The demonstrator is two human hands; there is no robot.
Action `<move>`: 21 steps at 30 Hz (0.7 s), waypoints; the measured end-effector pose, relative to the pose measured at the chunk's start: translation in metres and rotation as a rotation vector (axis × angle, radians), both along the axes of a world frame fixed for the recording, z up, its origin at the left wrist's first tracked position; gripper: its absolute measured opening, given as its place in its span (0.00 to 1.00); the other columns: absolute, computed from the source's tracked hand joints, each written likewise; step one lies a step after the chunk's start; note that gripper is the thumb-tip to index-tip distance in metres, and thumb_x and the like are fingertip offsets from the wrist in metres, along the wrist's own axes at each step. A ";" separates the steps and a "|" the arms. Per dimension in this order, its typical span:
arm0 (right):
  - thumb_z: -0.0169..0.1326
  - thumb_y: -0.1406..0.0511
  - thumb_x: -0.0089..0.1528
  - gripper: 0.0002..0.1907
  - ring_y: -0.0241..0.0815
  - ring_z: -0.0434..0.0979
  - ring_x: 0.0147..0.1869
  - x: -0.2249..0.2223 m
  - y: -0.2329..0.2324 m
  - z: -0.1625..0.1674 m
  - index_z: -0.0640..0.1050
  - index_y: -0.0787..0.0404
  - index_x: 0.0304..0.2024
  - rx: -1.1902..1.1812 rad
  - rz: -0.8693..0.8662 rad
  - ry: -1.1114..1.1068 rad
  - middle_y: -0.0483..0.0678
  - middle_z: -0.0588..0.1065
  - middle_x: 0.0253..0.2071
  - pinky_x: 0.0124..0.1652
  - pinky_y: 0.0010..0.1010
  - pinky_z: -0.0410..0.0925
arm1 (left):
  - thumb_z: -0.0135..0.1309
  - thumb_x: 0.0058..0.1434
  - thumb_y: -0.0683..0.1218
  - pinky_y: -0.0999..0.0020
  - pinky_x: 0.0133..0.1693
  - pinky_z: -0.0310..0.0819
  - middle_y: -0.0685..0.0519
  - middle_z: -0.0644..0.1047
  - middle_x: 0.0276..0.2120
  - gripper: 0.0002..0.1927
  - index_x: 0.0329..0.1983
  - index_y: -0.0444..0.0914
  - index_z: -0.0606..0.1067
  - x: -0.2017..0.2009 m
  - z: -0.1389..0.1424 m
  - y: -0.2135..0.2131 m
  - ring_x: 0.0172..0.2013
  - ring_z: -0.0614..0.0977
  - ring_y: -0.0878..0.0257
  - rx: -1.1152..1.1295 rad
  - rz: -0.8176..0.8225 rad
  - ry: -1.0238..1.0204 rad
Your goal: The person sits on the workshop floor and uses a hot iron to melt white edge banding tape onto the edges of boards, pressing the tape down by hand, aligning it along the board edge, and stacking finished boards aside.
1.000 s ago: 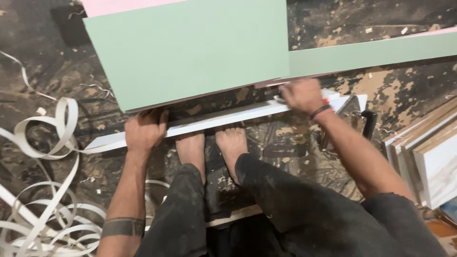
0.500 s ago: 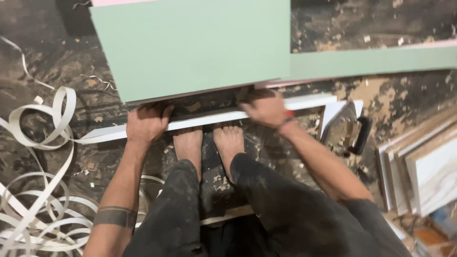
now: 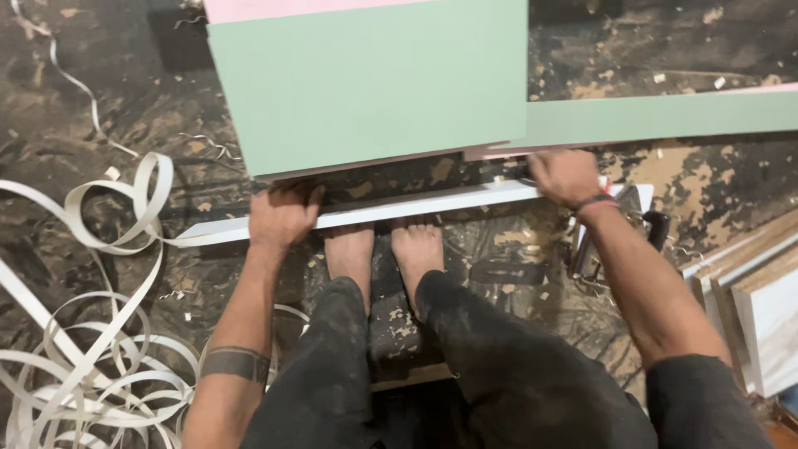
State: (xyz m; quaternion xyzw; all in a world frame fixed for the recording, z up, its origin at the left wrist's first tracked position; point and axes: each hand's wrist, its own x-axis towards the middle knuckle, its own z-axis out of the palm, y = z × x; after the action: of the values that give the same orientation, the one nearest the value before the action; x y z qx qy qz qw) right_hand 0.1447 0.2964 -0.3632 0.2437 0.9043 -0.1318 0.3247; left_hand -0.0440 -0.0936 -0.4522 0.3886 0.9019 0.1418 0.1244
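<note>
STEP: holding a long white board strip [image 3: 399, 209] flat on the floor [image 3: 100, 100], before the bare feet [image 3: 386, 249] | left hand [image 3: 283, 218] fingers curled over its edge | right hand [image 3: 567, 178] fingers pressed together on its end, beneath the pale green rectangular panel [image 3: 374, 83] | NEXT: likely needs a steady, even two-handed grip.

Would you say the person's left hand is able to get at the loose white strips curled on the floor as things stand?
Probably yes. The left hand rests on the white board, and the white strips lie just to its left on the open floor, with nothing in between.
</note>
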 end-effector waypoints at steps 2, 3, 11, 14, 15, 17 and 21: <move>0.45 0.54 0.68 0.21 0.55 0.82 0.40 -0.005 -0.012 -0.005 0.82 0.57 0.51 -0.053 0.017 0.270 0.58 0.81 0.38 0.44 0.47 0.73 | 0.51 0.68 0.56 0.55 0.35 0.77 0.50 0.84 0.36 0.15 0.40 0.45 0.84 0.000 0.000 0.001 0.34 0.83 0.51 0.005 0.000 -0.016; 0.48 0.55 0.65 0.21 0.56 0.81 0.39 -0.014 -0.028 -0.007 0.81 0.58 0.53 -0.080 0.023 0.403 0.58 0.81 0.39 0.42 0.47 0.73 | 0.52 0.68 0.56 0.55 0.36 0.77 0.50 0.84 0.36 0.15 0.40 0.45 0.84 0.000 -0.001 0.002 0.34 0.83 0.51 0.006 -0.004 -0.005; 0.45 0.48 0.68 0.26 0.60 0.81 0.37 -0.113 -0.195 -0.012 0.85 0.58 0.33 -0.283 0.278 0.482 0.58 0.81 0.33 0.44 0.50 0.73 | 0.53 0.67 0.56 0.55 0.40 0.77 0.52 0.84 0.40 0.14 0.42 0.45 0.84 0.008 -0.006 0.001 0.40 0.84 0.54 0.049 -0.001 0.136; 0.45 0.48 0.69 0.28 0.61 0.80 0.33 -0.090 -0.161 -0.019 0.84 0.59 0.29 -0.254 0.236 0.417 0.58 0.80 0.29 0.41 0.51 0.72 | 0.53 0.68 0.56 0.55 0.39 0.76 0.52 0.84 0.40 0.15 0.42 0.43 0.83 0.005 -0.009 -0.002 0.40 0.84 0.54 -0.045 -0.012 0.112; 0.47 0.48 0.70 0.28 0.61 0.80 0.33 -0.077 -0.138 -0.023 0.84 0.60 0.28 -0.287 0.226 0.360 0.58 0.80 0.29 0.41 0.50 0.72 | 0.53 0.69 0.55 0.55 0.40 0.76 0.51 0.84 0.40 0.14 0.43 0.43 0.83 0.004 -0.009 -0.004 0.40 0.84 0.54 -0.015 -0.018 0.112; 0.50 0.57 0.65 0.14 0.56 0.80 0.34 -0.044 -0.080 -0.028 0.83 0.55 0.32 -0.106 0.588 0.531 0.54 0.79 0.27 0.43 0.53 0.71 | 0.52 0.70 0.55 0.56 0.41 0.77 0.50 0.84 0.41 0.14 0.44 0.43 0.83 0.003 -0.008 -0.005 0.40 0.84 0.53 0.019 -0.027 0.095; 0.48 0.49 0.66 0.21 0.57 0.80 0.34 0.031 0.030 -0.035 0.85 0.54 0.44 0.014 0.133 0.295 0.57 0.80 0.31 0.37 0.50 0.71 | 0.53 0.70 0.55 0.56 0.38 0.78 0.49 0.83 0.40 0.14 0.44 0.43 0.83 0.004 -0.004 -0.006 0.39 0.84 0.51 0.030 -0.017 0.045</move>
State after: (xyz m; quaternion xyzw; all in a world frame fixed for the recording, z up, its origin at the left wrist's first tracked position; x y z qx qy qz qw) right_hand 0.1753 0.3260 -0.3983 0.1637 0.9572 -0.1381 0.1946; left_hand -0.0400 -0.0995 -0.4565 0.4014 0.8988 0.1455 0.0994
